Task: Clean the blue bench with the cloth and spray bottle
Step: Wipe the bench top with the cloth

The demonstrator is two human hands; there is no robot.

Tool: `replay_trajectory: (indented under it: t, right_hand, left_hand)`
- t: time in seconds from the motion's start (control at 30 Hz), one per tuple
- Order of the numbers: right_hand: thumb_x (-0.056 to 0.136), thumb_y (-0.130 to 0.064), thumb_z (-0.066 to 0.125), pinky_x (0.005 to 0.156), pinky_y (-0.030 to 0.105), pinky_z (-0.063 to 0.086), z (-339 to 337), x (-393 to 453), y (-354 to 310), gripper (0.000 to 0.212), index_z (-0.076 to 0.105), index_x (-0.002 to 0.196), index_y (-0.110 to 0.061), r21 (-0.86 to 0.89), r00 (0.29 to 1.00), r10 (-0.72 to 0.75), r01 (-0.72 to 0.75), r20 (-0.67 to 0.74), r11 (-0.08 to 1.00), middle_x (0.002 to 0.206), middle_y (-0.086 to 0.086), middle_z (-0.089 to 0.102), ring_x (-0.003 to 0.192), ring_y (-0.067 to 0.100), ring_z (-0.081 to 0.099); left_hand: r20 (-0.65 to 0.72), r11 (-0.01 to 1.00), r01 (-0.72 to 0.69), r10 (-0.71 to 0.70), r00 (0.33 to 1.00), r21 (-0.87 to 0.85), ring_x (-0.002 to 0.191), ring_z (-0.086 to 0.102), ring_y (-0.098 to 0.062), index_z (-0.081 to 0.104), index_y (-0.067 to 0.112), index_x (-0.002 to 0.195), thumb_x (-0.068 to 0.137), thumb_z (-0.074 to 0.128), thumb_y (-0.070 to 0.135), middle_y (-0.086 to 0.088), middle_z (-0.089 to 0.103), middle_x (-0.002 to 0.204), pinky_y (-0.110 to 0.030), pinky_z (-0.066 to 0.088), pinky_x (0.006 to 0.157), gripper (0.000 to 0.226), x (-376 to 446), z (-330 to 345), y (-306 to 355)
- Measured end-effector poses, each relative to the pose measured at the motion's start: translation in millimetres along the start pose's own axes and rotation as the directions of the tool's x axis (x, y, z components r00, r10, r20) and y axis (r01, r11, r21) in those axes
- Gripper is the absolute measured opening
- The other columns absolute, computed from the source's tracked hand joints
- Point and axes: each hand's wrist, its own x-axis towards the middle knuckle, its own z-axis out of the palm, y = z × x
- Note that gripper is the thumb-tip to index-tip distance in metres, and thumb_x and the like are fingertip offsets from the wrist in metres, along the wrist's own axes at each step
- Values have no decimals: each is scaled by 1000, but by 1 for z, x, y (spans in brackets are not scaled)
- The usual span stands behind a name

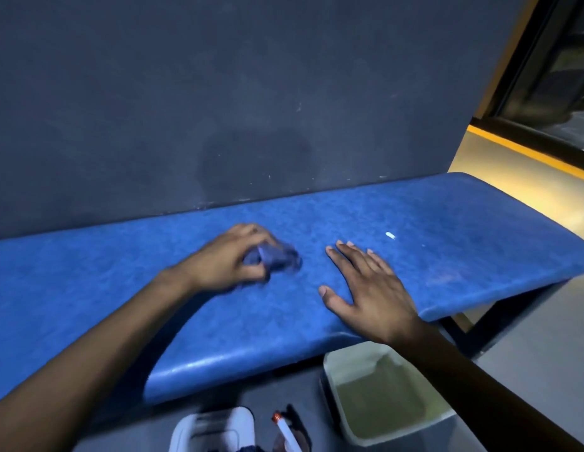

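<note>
Gripping a bunched blue cloth (279,257), the left hand (233,261) has its fingers curled round the fabric and holds it against the seat of the blue bench (447,223), roughly at mid-length (this hand and the cloth are blurred). Just beside it, the right hand (365,285) lies flat on the bench with fingers straight and spread, grasping nothing. A small white speck (390,235) sits on the seat beyond the right hand. On the floor below the bench's front edge stand a pale bin (387,393), a white shoe (212,430) and the spray bottle (285,430) with its orange-tipped nozzle, well apart from both hands. A dark wall (219,93) rises behind the bench.
</note>
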Motion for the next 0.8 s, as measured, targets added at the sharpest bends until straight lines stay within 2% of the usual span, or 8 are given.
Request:
replay_trajectory:
  t: [0.07,0.13,0.23,0.37,0.47,0.6,0.7,0.8]
  right_hand:
    - [86,-73,20,129,36,8,-1,-2,-1,85,24,160,-31,16,1000,3,-3,3,1000,170,-9,19,157,6,10]
    - [86,-73,20,128,36,8,-2,-2,0,86,24,160,-31,14,1000,3,-3,1,1000,170,-9,19,157,6,10]
    - [86,-73,21,128,36,8,-2,-2,1,86,26,160,-30,8,1000,-6,6,-3,1000,169,-8,20,157,7,11]
    - [87,-73,22,128,36,9,0,-2,2,85,25,160,-30,14,1000,-11,11,-8,1000,169,-8,20,157,7,11]
    - [88,-72,23,129,37,10,2,-2,1,84,27,159,-29,20,1000,-11,11,-17,1000,169,-7,22,157,7,12]
    - [88,-72,25,129,35,8,2,-1,0,84,29,159,-28,12,1000,-12,13,-26,1000,168,-6,24,156,9,15]
    - [88,-73,24,129,35,6,1,0,1,86,26,160,-27,18,1000,-16,16,-9,1000,169,-5,22,157,9,12]
    - [90,-73,24,129,37,3,-4,-2,0,86,23,161,-26,16,999,-22,21,24,1000,170,-4,18,157,9,8]
  left_hand:
    - [-99,976,215,-211,972,33,126,54,-29,63,23,124,80,59,50,-5,61,128,-42,42,109,52,34,-6,-8]
    - [-140,941,333,-323,936,55,129,50,-32,61,19,127,88,63,44,-11,58,130,-43,42,108,46,57,1,-3]
    - [-115,984,175,-171,979,28,123,51,-24,60,31,121,80,59,49,0,58,123,-39,43,106,45,38,17,21]
    - [10,997,-6,7,1000,-73,118,53,-1,63,39,115,72,70,39,21,56,118,-16,39,104,44,-22,8,23]
    - [-59,994,67,-71,996,-82,118,57,-7,68,37,110,71,66,42,22,61,115,-21,41,102,39,-20,-7,-2]
    - [-216,922,383,-385,897,-54,129,51,-28,64,29,125,75,53,50,-2,61,129,-37,41,107,55,31,3,3]
    - [-165,937,347,-349,923,-41,125,52,-30,62,28,127,74,54,50,-7,61,127,-35,40,104,57,50,21,31]
    - [-104,968,250,-250,963,-20,114,60,-26,65,30,110,70,61,53,-3,67,110,-34,45,94,47,38,22,54]
